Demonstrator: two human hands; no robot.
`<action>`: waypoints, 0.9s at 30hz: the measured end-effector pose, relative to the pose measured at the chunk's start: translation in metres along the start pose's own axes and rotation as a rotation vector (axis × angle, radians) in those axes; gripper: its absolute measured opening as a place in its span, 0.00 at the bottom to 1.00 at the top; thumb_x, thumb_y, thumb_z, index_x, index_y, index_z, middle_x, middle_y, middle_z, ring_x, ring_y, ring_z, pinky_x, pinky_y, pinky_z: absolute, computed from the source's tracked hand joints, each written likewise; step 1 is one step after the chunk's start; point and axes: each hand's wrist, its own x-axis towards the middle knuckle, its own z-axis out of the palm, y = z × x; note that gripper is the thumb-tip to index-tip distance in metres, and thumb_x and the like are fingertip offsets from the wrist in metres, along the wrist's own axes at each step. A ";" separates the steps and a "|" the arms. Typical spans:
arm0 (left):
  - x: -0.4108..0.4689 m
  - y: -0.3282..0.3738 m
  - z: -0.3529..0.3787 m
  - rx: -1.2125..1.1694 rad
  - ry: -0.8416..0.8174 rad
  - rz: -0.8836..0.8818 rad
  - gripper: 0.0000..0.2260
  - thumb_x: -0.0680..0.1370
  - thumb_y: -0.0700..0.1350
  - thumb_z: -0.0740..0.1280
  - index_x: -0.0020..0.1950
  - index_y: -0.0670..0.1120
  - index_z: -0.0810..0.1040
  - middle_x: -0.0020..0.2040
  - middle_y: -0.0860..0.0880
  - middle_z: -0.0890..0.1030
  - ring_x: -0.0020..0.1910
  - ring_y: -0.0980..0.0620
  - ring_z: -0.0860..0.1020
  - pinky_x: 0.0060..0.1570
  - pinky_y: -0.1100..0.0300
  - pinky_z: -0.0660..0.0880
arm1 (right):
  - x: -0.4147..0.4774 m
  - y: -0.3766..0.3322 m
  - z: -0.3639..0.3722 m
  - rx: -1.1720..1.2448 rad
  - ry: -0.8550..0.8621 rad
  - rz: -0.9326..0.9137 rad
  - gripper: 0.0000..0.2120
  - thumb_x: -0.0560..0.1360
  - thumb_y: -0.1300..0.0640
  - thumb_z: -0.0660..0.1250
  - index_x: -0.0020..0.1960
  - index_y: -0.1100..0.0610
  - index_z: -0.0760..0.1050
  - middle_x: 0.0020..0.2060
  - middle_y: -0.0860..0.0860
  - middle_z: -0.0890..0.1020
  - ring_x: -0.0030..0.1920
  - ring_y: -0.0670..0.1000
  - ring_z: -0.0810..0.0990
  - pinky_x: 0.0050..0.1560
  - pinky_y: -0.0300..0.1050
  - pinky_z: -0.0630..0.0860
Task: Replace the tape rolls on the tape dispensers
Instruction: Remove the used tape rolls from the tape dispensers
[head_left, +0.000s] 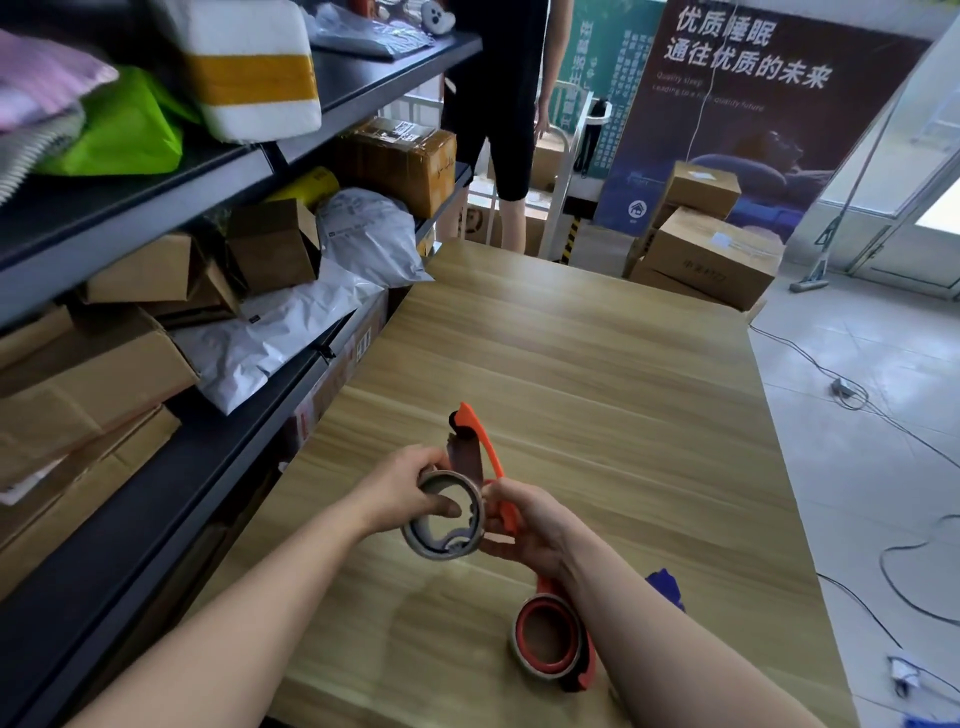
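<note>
Above the wooden table (597, 364) I hold an orange tape dispenser (480, 441), its blade end pointing away from me. My right hand (530, 525) grips its orange handle. My left hand (402, 493) holds a nearly used-up tape roll (444, 519), thumb inside the ring, right beside the dispenser's hub. A second orange dispenser (553, 639) with a thin tape roll on it lies on the table near me, partly hidden under my right forearm.
Black shelves (171, 467) packed with cardboard boxes and grey mail bags line the left side. A person in black (498, 104) stands past the table's far end. Boxes (711, 249) are stacked at the right rear; cables trail on the tiled floor. A blue scrap (667, 587) lies by my right arm.
</note>
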 end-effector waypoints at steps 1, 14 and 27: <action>-0.001 0.000 0.000 -0.085 0.010 -0.019 0.13 0.65 0.45 0.78 0.41 0.51 0.75 0.40 0.51 0.76 0.38 0.54 0.73 0.37 0.61 0.69 | 0.000 -0.002 0.001 0.006 0.007 -0.017 0.06 0.70 0.60 0.67 0.47 0.55 0.77 0.29 0.47 0.77 0.30 0.46 0.77 0.46 0.47 0.78; -0.008 0.004 0.018 0.247 -0.006 0.122 0.54 0.56 0.66 0.75 0.75 0.51 0.54 0.69 0.53 0.61 0.67 0.54 0.61 0.68 0.55 0.63 | 0.003 -0.008 0.003 0.182 0.178 0.047 0.07 0.69 0.55 0.72 0.43 0.58 0.77 0.31 0.52 0.78 0.36 0.53 0.79 0.39 0.47 0.79; -0.012 0.014 0.011 -0.239 0.094 -0.021 0.35 0.59 0.52 0.81 0.61 0.56 0.69 0.58 0.55 0.74 0.56 0.57 0.74 0.51 0.64 0.74 | 0.007 -0.008 -0.008 0.249 0.133 -0.016 0.27 0.68 0.47 0.76 0.58 0.66 0.79 0.45 0.60 0.81 0.37 0.56 0.79 0.38 0.45 0.76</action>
